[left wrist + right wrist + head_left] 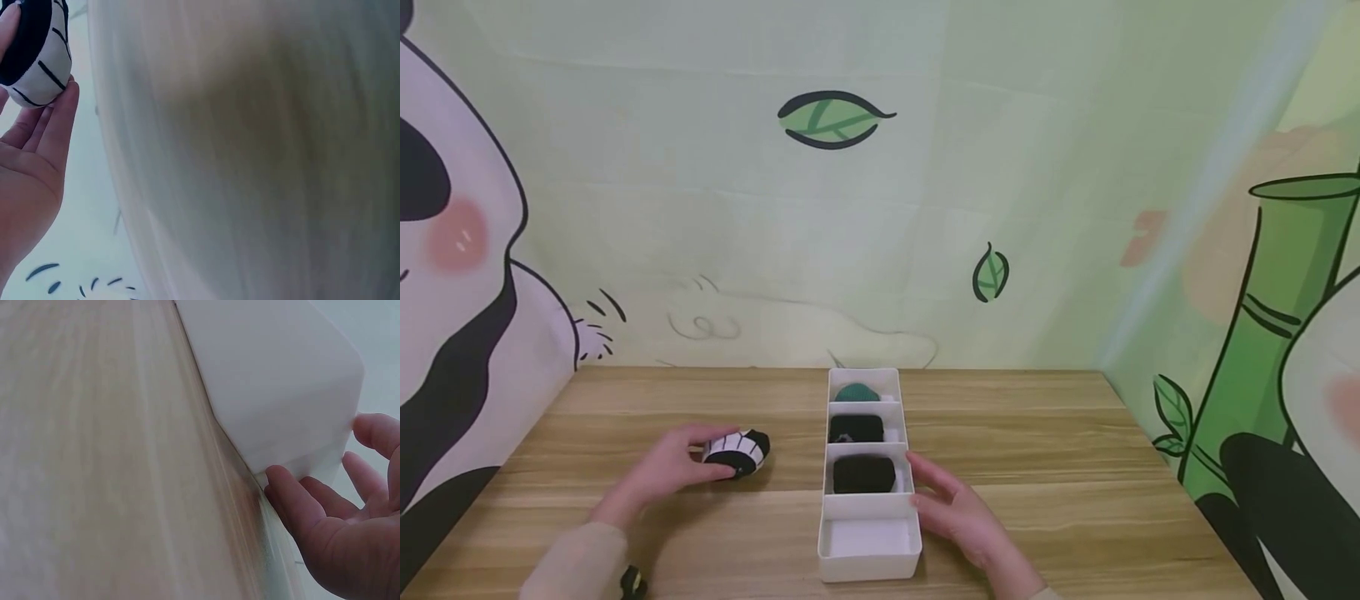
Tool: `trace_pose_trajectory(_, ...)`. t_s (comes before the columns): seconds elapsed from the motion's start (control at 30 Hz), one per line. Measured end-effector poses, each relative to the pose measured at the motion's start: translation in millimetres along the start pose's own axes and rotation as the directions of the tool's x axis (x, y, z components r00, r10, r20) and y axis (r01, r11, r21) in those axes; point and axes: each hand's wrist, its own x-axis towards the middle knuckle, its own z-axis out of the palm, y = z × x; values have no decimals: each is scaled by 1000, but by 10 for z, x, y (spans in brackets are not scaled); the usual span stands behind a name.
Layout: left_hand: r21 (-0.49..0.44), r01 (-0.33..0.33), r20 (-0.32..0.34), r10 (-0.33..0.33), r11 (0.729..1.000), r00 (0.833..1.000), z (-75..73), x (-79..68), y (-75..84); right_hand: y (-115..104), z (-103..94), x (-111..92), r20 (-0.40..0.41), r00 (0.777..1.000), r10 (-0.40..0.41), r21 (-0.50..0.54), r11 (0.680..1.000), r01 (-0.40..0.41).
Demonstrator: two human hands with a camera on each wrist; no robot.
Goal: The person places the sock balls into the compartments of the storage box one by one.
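My left hand (673,462) grips a rolled sock (739,452), white with black lines and a black part, thumb on one side and fingers on the other. It is left of a long white divided box (870,569). In the left wrist view the fingertips press along the white side of the sock (47,69). My right hand (955,512) touches the box's right wall with extended fingertips; the right wrist view shows them at the end of the white wall (281,394). The box's front compartment shows its bare white floor.
Behind that compartment lie a black rolled bundle (863,474), another black bundle (856,428) and a teal one (857,392), each in its own compartment. A small black-and-yellow thing (633,583) shows beside the left sleeve. A printed cloth backdrop (880,208) rises behind the wooden table (1037,433).
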Motion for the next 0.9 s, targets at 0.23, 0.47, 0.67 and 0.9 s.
trace_pose_trajectory(0.23, -72, -9, 6, 9, 997, 1000, 84, 34, 102, -17, 3, 1, -10, 1000, 5, -10, 1000, -5)
trace_pose_trajectory(0.47, -74, -4, -20, 3, 997, 1000, 163, 42, 225, -11, 4, -2, -7, 1000, 5, -10, 1000, -6)
trace_pose_trajectory(0.67, -130, 24, -38, -29, 991, 999, 221, 45, 322, -16, 7, -2, -5, 1000, 5, -9, 1000, -5)
trace_pose_trajectory(0.9, -140, 9, -63, -18, 990, 998, 282, 46, 411, -21, 14, -8, 1, 1000, 2, -4, 1000, -2)
